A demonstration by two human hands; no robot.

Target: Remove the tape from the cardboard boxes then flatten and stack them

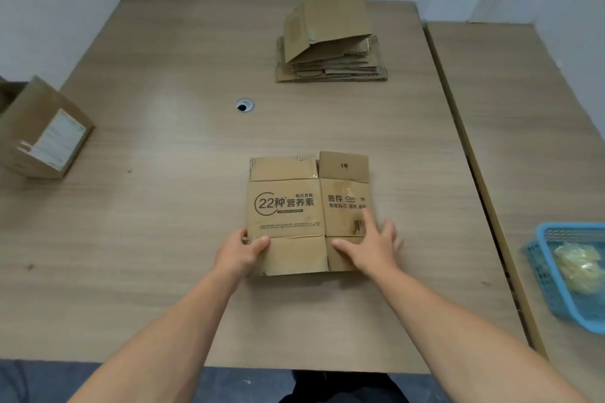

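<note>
A flattened cardboard box (288, 206) with dark print lies on the wooden table (147, 206) in front of me. My left hand (240, 252) grips its near left corner, thumb on top and fingers under the edge. My right hand (373, 245) presses flat on its near right part with fingers spread. At the far side of the table sits a stack of flattened boxes (330, 69), and its top piece (327, 23) is partly sprung up.
An unflattened box (42, 134) with a white label stands at the table's left edge. A blue plastic basket (569, 275) holding crumpled tape sits on a second table at the right. A round cable hole (245, 105) is in the tabletop. Walls close off the back.
</note>
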